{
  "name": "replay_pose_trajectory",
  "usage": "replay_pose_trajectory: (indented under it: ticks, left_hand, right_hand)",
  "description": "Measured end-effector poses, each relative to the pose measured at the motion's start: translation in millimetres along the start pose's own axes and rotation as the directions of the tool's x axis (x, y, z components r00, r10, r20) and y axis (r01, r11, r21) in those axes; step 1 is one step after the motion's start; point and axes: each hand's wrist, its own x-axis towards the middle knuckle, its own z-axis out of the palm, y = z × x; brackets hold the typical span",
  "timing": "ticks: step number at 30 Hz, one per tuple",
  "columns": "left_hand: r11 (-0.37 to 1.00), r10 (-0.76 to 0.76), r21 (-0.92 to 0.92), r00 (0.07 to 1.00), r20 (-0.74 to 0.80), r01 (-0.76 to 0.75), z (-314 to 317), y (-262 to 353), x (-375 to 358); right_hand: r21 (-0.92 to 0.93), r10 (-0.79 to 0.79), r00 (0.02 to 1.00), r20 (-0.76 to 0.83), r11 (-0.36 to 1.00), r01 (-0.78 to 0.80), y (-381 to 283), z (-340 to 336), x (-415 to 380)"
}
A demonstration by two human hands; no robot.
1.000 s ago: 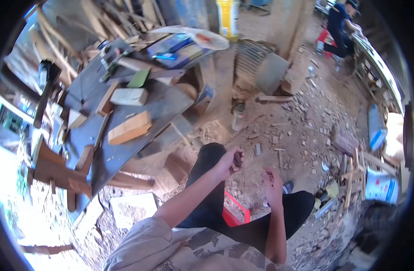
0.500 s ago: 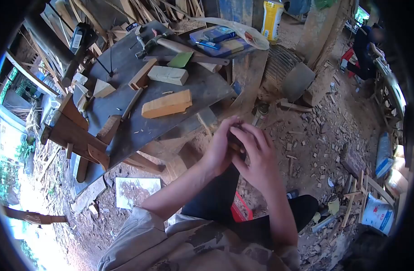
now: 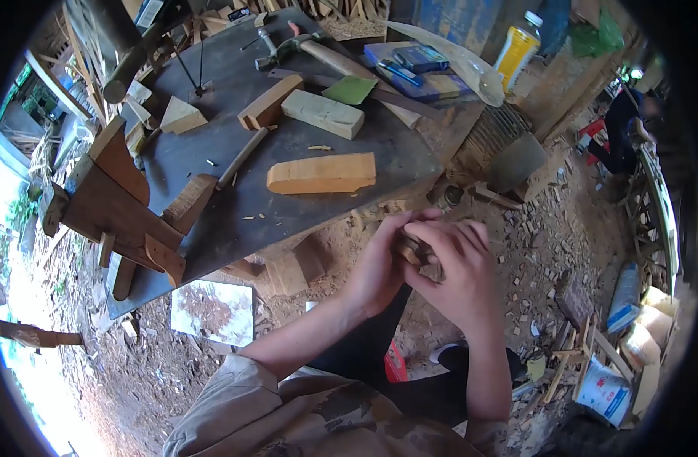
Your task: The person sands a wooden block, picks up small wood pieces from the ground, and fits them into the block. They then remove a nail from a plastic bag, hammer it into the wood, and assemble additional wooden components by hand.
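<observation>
My left hand (image 3: 376, 266) is cupped in front of my lap, its fingers curled around a small brown wooden piece (image 3: 410, 250). From the other side my right hand (image 3: 457, 263) closes over the same piece, with bent fingers and the thumb near its lower edge. Most of the piece is hidden, so its full shape cannot be made out. Just beyond my hands, a pale shaped wooden block (image 3: 322, 174) lies near the edge of the dark tabletop (image 3: 235, 202).
The tabletop bears a hammer (image 3: 341, 61), a whitish wood block (image 3: 322, 114), a reddish-brown block (image 3: 271, 101) and a wooden frame-like piece (image 3: 116, 217). A yellow-labelled bottle (image 3: 517, 55) stands behind. Wood scraps litter the ground; a person (image 3: 622, 129) sits far right.
The camera view has tilted and shifted, so the table sits differently in it. Both hands stay together around the small wooden piece, and the right fingers have moved slightly, showing more of it.
</observation>
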Motion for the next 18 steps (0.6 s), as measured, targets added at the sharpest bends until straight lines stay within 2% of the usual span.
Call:
replay_pose_trajectory:
  ticks: [3,5,9,13,16,18]
  left_hand:
    - [0.999,-0.047,-0.015,0.999,0.022,0.047,-12,5,-4]
    - [1.0,-0.004,0.018,0.998,0.059,0.003,-19,5,-3]
    - [0.997,0.034,0.061,0.999,0.034,-0.036,-25,2,-3]
    - [0.995,0.014,0.094,1.0,0.024,-0.016,-32,0,-4]
    - [0.991,-0.015,0.132,1.0,0.005,0.015,-26,4,-8]
    - [0.991,-0.001,0.132,1.0,0.012,-0.001,-27,3,-8]
  right_hand:
    - [0.034,-0.042,0.995,-0.093,0.998,0.046,2,0,14]
    - [0.048,-0.046,0.986,-0.161,0.997,0.054,4,-3,28]
    - [-0.023,0.004,0.99,-0.142,1.0,-0.007,8,-8,56]
    - [0.189,0.206,0.978,-0.018,0.962,-0.199,9,2,87]
    - [0.26,0.105,0.993,-0.049,0.961,-0.089,20,16,105]
    - [0.289,0.126,0.99,-0.06,0.952,-0.104,15,17,106]
